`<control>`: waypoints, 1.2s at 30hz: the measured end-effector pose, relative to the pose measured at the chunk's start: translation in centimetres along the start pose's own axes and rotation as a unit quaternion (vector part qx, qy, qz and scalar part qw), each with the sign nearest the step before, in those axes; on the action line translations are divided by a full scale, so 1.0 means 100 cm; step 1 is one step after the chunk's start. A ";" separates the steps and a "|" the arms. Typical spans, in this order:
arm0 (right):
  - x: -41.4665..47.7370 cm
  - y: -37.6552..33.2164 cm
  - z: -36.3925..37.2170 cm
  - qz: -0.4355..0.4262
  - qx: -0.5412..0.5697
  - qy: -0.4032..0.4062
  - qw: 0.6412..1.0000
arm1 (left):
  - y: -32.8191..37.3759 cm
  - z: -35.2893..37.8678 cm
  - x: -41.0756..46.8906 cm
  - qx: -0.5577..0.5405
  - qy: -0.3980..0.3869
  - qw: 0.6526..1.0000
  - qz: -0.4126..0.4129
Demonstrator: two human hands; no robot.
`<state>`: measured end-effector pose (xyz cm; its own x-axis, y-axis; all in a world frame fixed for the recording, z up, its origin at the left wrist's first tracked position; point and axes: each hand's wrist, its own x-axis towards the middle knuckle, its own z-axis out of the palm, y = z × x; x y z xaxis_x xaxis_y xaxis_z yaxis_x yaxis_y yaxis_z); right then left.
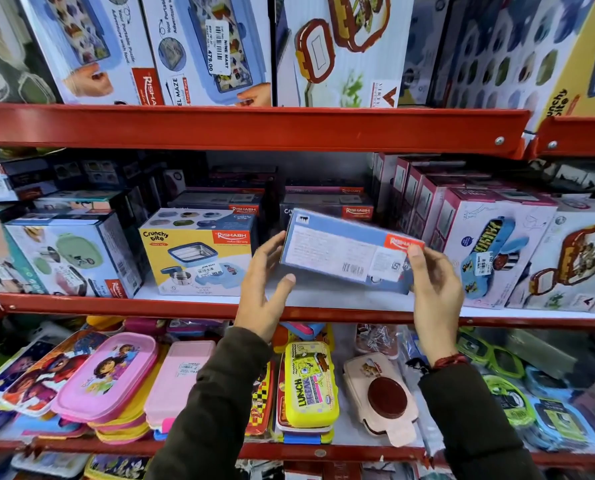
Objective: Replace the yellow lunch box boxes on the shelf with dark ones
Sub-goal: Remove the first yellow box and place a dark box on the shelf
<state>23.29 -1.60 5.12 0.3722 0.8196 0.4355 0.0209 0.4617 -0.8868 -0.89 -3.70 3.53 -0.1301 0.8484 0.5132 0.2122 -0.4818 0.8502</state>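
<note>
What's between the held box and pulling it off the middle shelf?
Nothing visible. The held box sits tilted in the gap at the shelf's front, right hand gripping its right end, left hand open at its left end. The yellow box stands apart to its left; dark boxes are behind.

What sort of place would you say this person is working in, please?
Most likely a shop aisle selling lunch boxes: red shelves packed with boxed stock, price stickers on cartons, and loose lunch boxes displayed below.
</note>
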 end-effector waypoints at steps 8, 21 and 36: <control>-0.001 0.009 -0.008 0.004 -0.042 -0.128 0.991 | -0.008 -0.004 0.010 0.099 0.081 0.991 0.026; 0.007 0.023 0.002 0.031 -0.067 -0.134 0.988 | -0.006 0.009 0.022 0.028 0.100 0.994 -0.036; 0.011 0.053 0.023 0.062 -0.141 -0.147 0.977 | -0.028 0.021 0.025 0.051 0.139 0.981 -0.126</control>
<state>21.73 2.55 1.21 0.1072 0.9443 0.3111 0.2625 0.2749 -0.9249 0.27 0.27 2.22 -0.4478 0.8377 0.3126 0.2341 -0.2276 0.9452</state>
